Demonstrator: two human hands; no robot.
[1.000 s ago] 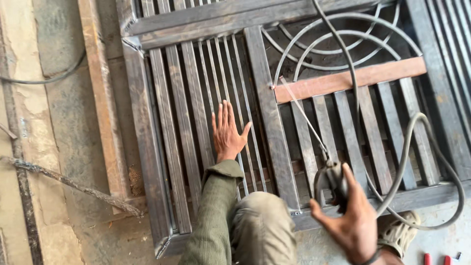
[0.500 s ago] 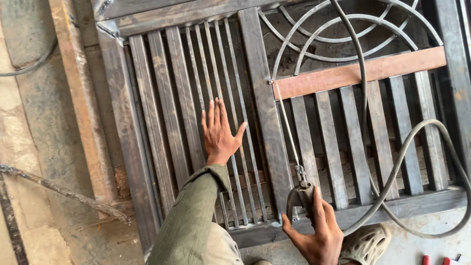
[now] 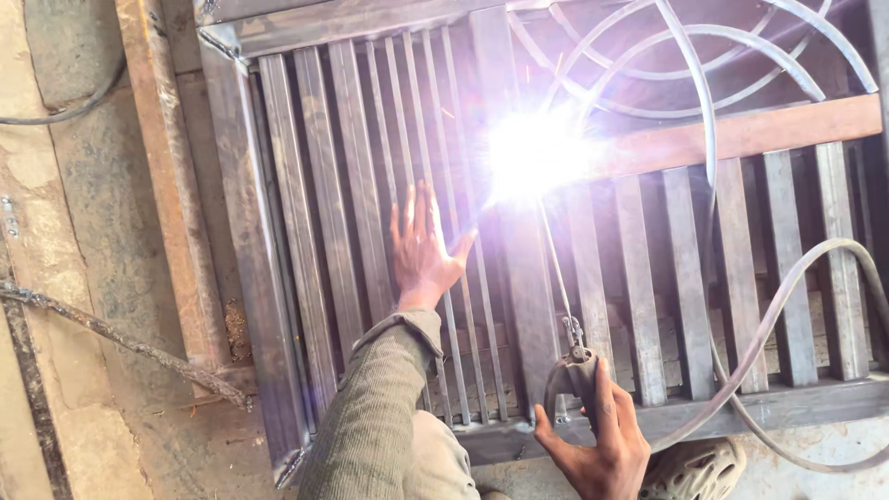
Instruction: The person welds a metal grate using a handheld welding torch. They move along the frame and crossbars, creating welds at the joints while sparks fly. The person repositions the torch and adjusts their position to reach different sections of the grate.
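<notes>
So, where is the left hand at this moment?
In the head view, the left hand lies flat, fingers spread, on the thin vertical bars of the metal gate, just left of the bright welding arc.

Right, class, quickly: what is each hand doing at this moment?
Left hand: open, flat on the metal grille.
Right hand: closed around the electrode holder, rod tip sparking.

The left hand [image 3: 422, 248] lies flat with fingers [image 3: 417, 206] spread, sleeve bent at the elbow, while the right hand [image 3: 600, 446] is clenched, thumb up.
</notes>
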